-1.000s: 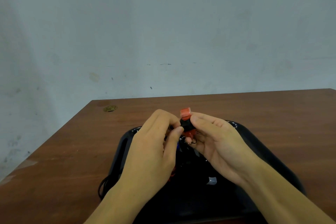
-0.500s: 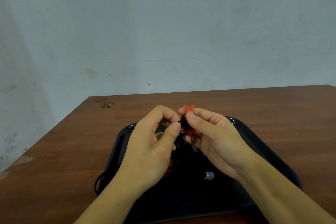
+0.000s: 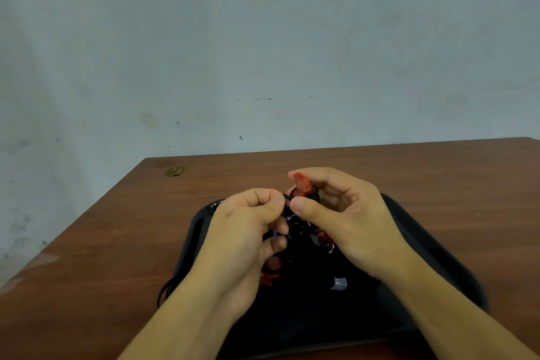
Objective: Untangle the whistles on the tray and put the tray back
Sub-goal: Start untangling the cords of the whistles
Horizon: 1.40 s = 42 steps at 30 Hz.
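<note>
Red whistle [image 3: 302, 185] higher; tray [image 3: 432, 245] seemingly tangle-filled

We see bare wood on the table [image 3: 438, 184] to the right of and behind the black tray [image 3: 432, 245], and to its left, where only a small brass-coloured fitting [image 3: 175, 171] sits near the far left corner. Above the tray our left hand [image 3: 242, 242] and right hand [image 3: 347, 222] crowd the middle, and beneath them red whistles [image 3: 270, 270], metal rings and a pale piece [image 3: 339, 284] clutter its floor. Black cords [image 3: 166, 291] spill over the tray's left edge onto the wood.
</note>
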Each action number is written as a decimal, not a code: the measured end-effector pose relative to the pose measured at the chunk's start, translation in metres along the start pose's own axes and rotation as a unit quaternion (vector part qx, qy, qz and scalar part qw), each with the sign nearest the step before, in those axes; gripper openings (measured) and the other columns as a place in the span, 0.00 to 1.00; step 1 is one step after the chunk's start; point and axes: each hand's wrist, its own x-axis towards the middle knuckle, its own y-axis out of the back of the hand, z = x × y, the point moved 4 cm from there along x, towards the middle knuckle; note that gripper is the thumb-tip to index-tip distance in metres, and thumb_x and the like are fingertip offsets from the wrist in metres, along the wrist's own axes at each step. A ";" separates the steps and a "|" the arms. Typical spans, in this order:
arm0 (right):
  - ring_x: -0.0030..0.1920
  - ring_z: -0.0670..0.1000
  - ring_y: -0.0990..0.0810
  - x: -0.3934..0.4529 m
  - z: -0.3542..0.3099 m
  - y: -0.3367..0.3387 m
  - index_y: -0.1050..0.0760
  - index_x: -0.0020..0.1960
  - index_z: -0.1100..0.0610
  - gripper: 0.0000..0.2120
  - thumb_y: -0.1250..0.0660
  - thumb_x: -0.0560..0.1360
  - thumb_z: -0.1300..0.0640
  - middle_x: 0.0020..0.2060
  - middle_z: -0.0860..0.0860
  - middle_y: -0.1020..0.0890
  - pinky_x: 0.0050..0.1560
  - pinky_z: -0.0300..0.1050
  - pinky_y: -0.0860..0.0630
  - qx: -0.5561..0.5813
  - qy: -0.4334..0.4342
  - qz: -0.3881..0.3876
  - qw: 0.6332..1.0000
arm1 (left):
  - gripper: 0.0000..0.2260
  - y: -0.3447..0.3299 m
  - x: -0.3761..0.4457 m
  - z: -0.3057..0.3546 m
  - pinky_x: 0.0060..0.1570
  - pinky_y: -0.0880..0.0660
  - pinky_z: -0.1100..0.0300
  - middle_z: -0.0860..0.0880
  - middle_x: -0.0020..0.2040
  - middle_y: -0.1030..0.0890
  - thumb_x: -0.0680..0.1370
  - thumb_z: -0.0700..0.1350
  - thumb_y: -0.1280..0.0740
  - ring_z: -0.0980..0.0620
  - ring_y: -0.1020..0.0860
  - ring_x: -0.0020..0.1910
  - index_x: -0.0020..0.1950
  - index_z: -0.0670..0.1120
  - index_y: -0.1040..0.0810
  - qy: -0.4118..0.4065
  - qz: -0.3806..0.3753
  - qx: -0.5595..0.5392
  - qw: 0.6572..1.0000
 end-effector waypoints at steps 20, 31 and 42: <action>0.35 0.48 0.25 -0.001 0.007 -0.013 0.18 0.59 0.62 0.15 0.34 0.78 0.54 0.37 0.53 0.20 0.34 0.40 0.25 0.221 -0.175 -0.017 0.959 | 0.08 -0.004 -0.020 0.029 0.34 0.22 0.59 0.54 0.38 0.19 0.80 0.41 0.34 0.55 0.22 0.33 0.43 0.51 0.22 -0.284 0.034 0.265 0.921; 0.35 0.48 0.23 -0.002 0.006 -0.016 0.17 0.53 0.61 0.16 0.30 0.71 0.53 0.39 0.54 0.18 0.33 0.38 0.24 0.207 -0.144 -0.025 0.967 | 0.05 0.000 -0.011 0.023 0.36 0.22 0.61 0.48 0.35 0.19 0.77 0.35 0.32 0.52 0.23 0.32 0.46 0.44 0.18 -0.196 0.008 0.145 0.970; 0.32 0.47 0.23 -0.003 0.005 -0.012 0.17 0.53 0.61 0.17 0.31 0.70 0.52 0.35 0.54 0.19 0.33 0.37 0.23 0.193 -0.157 0.000 0.969 | 0.08 0.005 -0.010 0.025 0.42 0.19 0.57 0.46 0.37 0.16 0.73 0.33 0.30 0.49 0.19 0.36 0.46 0.46 0.17 -0.180 -0.027 0.214 0.960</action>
